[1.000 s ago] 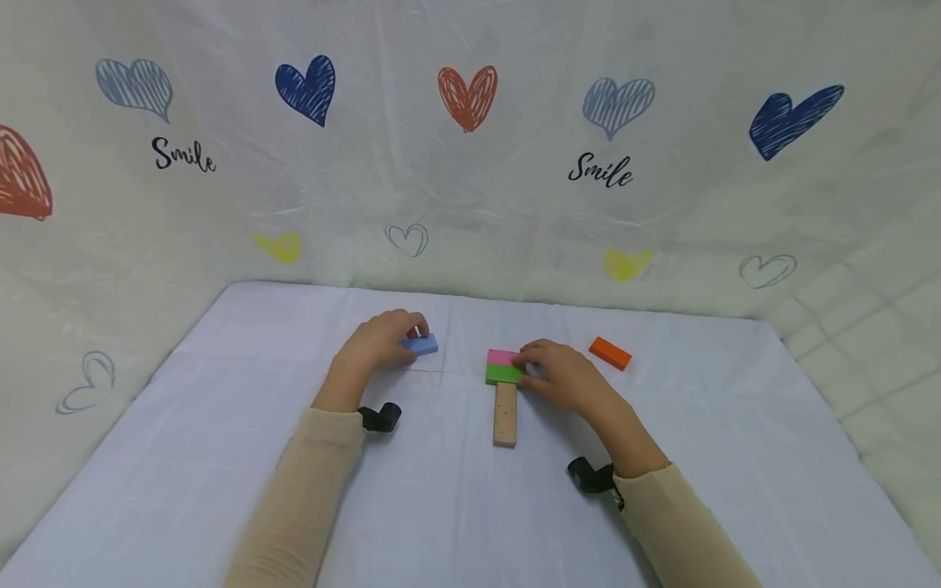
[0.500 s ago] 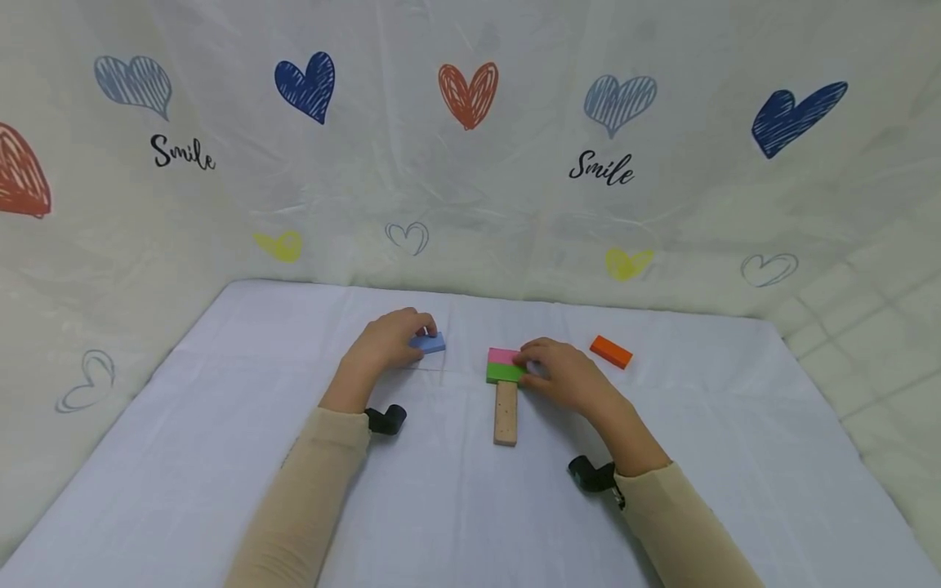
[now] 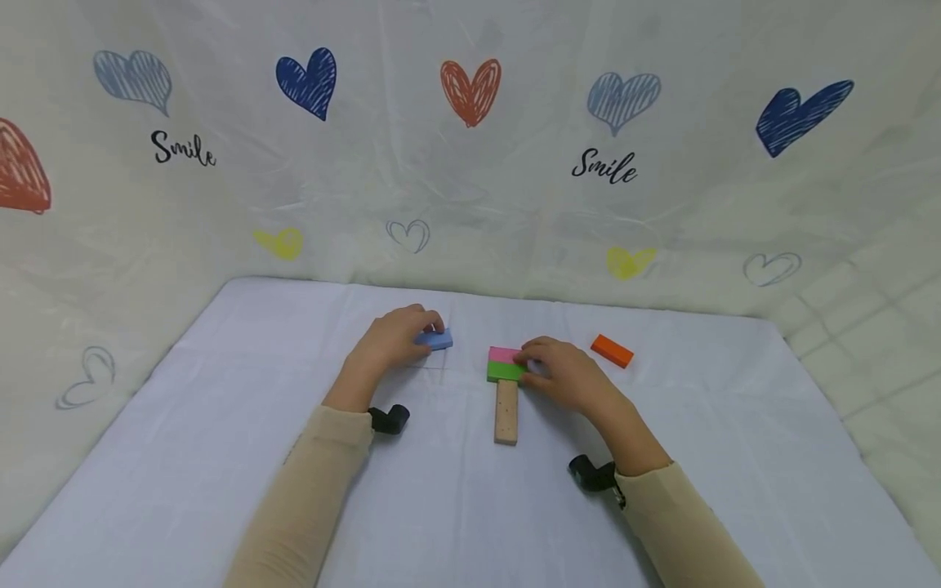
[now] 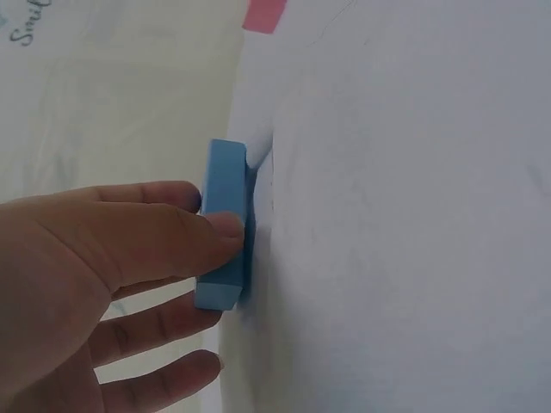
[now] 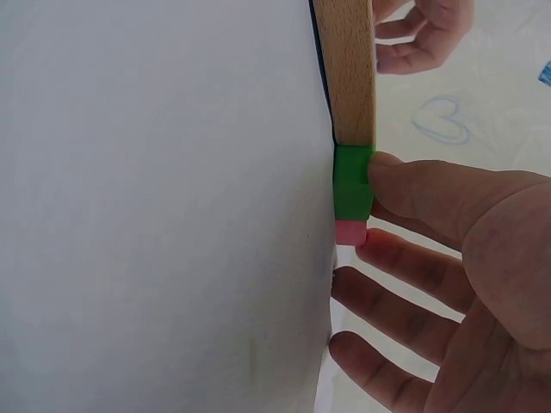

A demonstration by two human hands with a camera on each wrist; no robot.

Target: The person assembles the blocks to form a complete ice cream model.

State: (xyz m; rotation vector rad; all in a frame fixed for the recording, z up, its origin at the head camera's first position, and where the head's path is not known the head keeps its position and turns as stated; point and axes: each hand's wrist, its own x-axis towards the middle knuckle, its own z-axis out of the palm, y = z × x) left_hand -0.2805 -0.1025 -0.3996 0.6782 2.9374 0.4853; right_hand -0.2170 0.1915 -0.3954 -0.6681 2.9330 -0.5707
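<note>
One blue block [image 3: 441, 339] was pinched in the left hand [image 3: 390, 341], left of the green block [image 3: 504, 371] and pink block [image 3: 503, 354] the right hand [image 3: 566, 374] gripped, with a wooden block [image 3: 506, 413] butting the green and an orange block [image 3: 612, 351] chilling off right.

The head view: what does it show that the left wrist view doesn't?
Only the head view: the right hand, the green block and the wooden block. Only the left wrist view: the end of the blue block that the left hand hides from the head camera. Both: hand and block, white tablecloth, "Smile" lettering, cut short in the wrist view.
</note>
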